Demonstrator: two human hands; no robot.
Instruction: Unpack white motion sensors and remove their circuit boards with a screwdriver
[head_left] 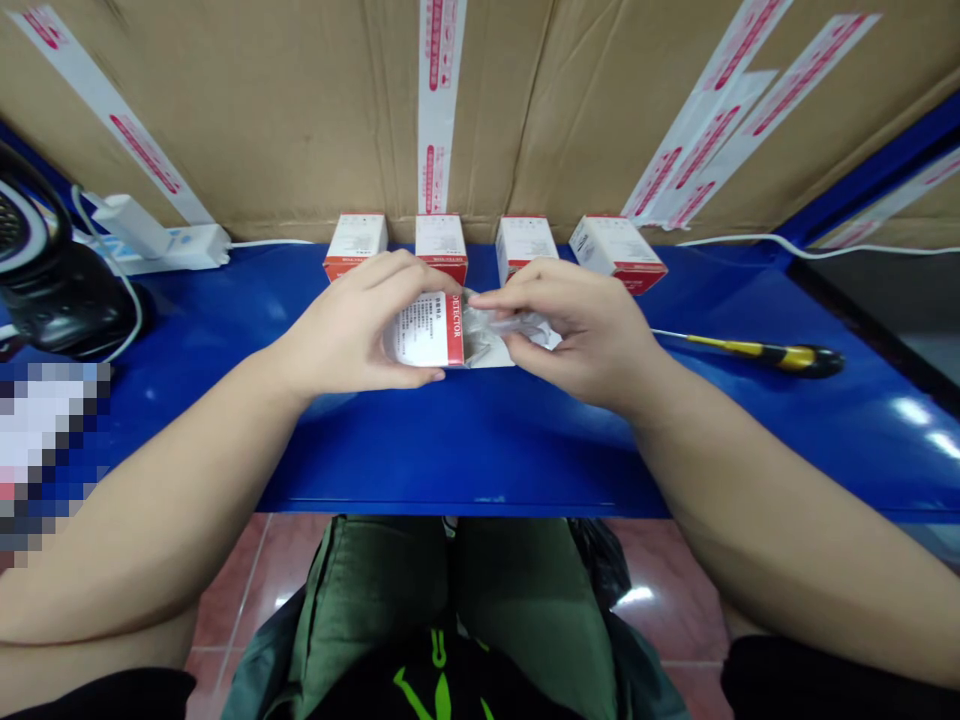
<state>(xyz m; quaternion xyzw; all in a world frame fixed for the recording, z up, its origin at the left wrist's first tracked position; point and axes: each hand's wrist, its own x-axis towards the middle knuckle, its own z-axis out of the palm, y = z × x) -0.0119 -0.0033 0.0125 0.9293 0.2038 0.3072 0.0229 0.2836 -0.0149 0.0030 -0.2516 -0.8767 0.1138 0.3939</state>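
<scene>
My left hand (pixel 360 325) is wrapped round a small white and red detector box (pixel 424 330), held just above the blue table (pixel 487 440). At the box's open right end my right hand (pixel 581 335) pinches a clear plastic bag (pixel 491 335) that sticks out of it. What is inside the bag is hidden. Both hands are closed, close together at the table's middle.
Several more white and red boxes (pixel 439 243) stand in a row along the cardboard wall (pixel 300 110) behind. A yellow and black screwdriver (pixel 765 352) lies to the right. A white power strip (pixel 172 240) and a black device (pixel 52 290) sit at the far left.
</scene>
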